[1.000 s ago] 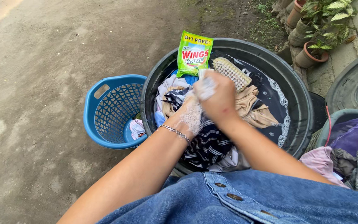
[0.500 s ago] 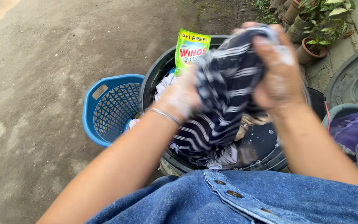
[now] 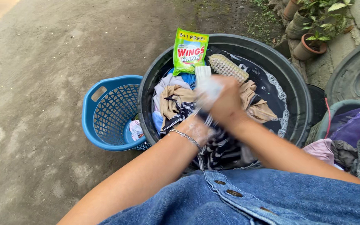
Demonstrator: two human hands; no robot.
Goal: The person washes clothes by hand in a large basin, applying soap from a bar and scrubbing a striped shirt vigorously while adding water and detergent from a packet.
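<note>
Both forearms reach into black wash tub. Right hand fisted over soapy navy striped garment; left hand mostly hidden, grip unclear.

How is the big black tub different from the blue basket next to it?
The black tub is bigger and has solid walls; the blue basket is smaller with holey lattice sides. The black tub holds soapy water and a heap of wet clothes; the blue basket is nearly empty, with one small cloth at the bottom. A green packet and a scrub brush rest at the black tub, none at the blue basket. Both are round and sit on the ground.
</note>
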